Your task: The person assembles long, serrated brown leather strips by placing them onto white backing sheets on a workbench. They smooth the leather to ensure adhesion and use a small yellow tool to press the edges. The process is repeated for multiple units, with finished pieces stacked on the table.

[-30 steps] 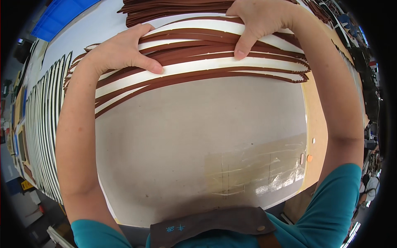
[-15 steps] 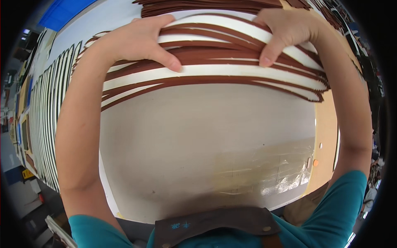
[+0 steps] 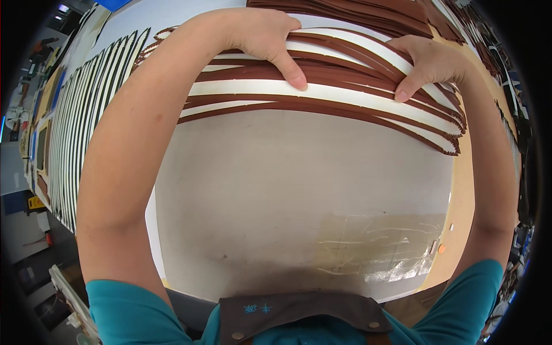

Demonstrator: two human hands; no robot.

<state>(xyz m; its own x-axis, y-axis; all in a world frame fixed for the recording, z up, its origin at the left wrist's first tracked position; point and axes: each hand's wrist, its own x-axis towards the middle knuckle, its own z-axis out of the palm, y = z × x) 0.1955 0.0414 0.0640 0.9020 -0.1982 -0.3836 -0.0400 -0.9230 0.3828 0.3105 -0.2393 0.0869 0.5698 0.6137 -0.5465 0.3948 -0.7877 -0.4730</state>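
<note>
A bundle of long, thin brown-and-white strips [image 3: 351, 95] stretches across the far part of the work surface, with jagged, zigzag ends at the right. Both my hands grip it from above, thumbs on the near side and fingers out of sight behind. My left hand [image 3: 264, 40] holds it near the middle. Toward its right end, my right hand [image 3: 431, 62] is closed round the upper strips. The strips bow slightly and fan apart between and beyond my hands. Part of the bundle's left side is hidden behind my left forearm.
A grey mat [image 3: 299, 190] with clear film at its lower right lies before me. More brown strips [image 3: 351, 16] are piled at the far edge. Rows of black-and-white strips [image 3: 86, 109] line the left side. A small orange piece [image 3: 441, 249] sits on the board at right.
The view has shifted, so the hands and bundle appear farther right. My left hand is now closer to my right hand along the bundle. Both hands keep their grip.
</note>
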